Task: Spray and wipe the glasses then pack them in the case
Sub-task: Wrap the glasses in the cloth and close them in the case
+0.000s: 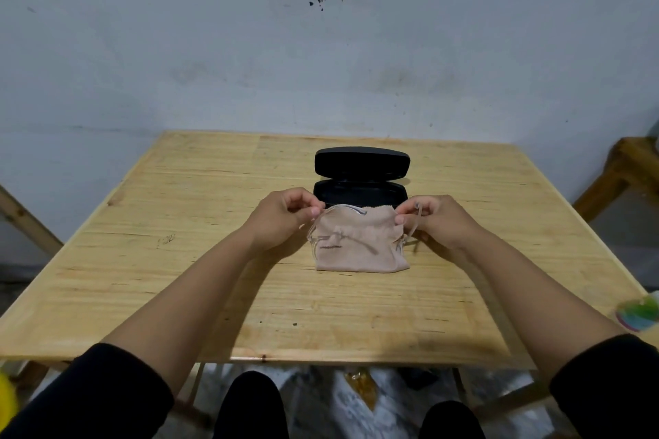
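— Two forearms reach out from dark sleeves (107,392) over the pale wooden table (178,296); why are they spread so wide?

— To keep the cloth (360,253) taut, I think. The left hand (281,221) pinches its upper left corner between thumb and fingertips, other fingers curled; the right hand (438,221) pinches the upper right corner the same way, and a thin temple arm seems to pass by its fingers.

— And the glasses (342,210)?

— Clear-framed, almost hidden. They lie under or within the beige cloth, rim showing at its top edge and left side. Soft, matte fabric drapes to the tabletop; the frame looks glossy, thin and slippery.

— The case (360,189)?

— Just behind the cloth, open, lid upright: a hard black oblong shell with rounded ends. So near, I judge wiping is nearly done and packing follows.
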Demonstrator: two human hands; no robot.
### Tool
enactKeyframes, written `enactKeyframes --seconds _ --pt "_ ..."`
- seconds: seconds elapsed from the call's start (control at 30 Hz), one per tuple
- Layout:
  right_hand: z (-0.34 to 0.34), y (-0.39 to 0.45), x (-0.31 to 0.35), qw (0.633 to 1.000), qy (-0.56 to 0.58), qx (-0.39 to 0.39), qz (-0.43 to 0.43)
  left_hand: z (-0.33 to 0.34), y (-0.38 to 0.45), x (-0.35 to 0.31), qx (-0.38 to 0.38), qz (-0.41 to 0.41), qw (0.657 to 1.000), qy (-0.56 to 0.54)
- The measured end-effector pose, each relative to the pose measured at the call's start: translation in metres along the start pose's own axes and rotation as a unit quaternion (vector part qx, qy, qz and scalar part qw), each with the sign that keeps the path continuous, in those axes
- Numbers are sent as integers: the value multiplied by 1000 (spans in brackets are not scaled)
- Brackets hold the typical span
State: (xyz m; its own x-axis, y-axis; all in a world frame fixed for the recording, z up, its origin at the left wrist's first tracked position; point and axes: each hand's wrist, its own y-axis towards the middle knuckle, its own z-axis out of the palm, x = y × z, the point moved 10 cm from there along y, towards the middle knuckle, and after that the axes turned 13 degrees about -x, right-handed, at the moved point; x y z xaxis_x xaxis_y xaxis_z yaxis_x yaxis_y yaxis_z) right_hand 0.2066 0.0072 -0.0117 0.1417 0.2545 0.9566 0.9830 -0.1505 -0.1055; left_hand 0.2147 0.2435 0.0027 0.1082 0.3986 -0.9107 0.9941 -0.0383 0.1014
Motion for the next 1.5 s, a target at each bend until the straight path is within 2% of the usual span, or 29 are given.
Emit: enactKeyframes --seconds 0.07,0.2,0.3,0.4,0.53,0.7,1.03,1.2,1.37,1.43,1.5 --pt "6 -6 0 998 36 39 16 4 -6 -3 42 14 999 -27" --pt "13 -18 5 994 39 106 1 8 -16 -5 96 40 994 -43" --pt "19 -24 10 991 0 130 -15 17 -25 -7 138 65 988 -24" --pt "25 -29 11 991 -23 134 3 23 -30 -8 157 62 985 -25" --pt "25 -31 9 992 -34 118 3 18 -31 -5 128 52 990 -17" --pt "-5 -28 6 999 27 21 -9 -3 -31 -6 51 70 996 0" --pt "-13 -56 13 998 12 -8 -62 -13 -44 -4 26 67 997 7" --pt "6 -54 17 992 -84 1 -93 -18 -44 -2 -32 66 997 5" --pt "11 -53 14 990 -102 -10 -93 -21 -46 -7 -44 61 997 -20" --pt "10 -52 13 991 -99 -21 -93 -20 -47 -10 -44 70 997 -5" --pt "10 -53 14 991 -97 -25 -92 -15 -48 -19 -36 113 991 54"
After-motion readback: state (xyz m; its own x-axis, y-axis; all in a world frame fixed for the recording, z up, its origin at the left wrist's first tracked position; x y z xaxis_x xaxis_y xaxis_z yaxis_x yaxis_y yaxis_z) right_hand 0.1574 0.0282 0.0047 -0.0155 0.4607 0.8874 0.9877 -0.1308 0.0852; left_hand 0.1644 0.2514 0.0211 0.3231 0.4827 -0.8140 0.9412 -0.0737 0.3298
